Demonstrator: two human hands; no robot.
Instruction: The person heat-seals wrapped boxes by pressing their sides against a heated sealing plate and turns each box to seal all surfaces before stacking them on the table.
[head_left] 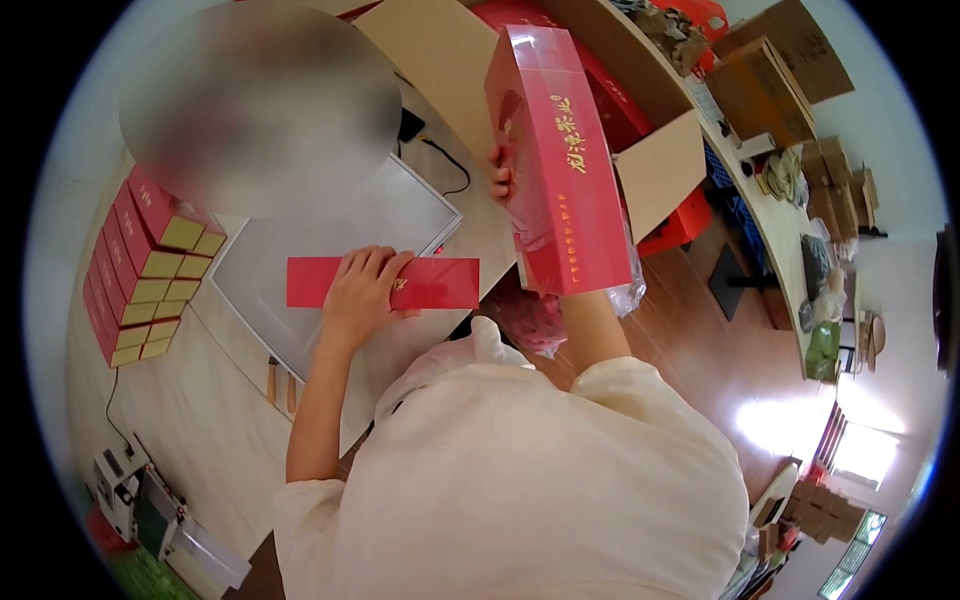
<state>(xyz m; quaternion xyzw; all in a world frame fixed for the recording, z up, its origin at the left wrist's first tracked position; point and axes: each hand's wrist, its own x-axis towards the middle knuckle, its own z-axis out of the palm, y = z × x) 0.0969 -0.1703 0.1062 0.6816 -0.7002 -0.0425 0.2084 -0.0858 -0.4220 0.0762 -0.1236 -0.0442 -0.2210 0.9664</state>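
My left hand (365, 295) is wrapped over the middle of a narrow red box (445, 283), which lies crosswise above a grey flat panel (300, 240) on the table. A larger red box (570, 180) with gold lettering stands out to the right, with clear film around it. The fingers of my right hand (501, 175) curl round its left side; the rest of that hand is hidden behind the box. Beyond it, an open cardboard carton (662, 170) has red boxes inside.
Stacked red and gold boxes (150, 265) stand at the left of the table. Two wooden-handled tools (281, 385) lie by the panel. A machine (150, 495) sits at the lower left. Cardboard boxes (765, 95) and a long side table (775, 225) are at the right.
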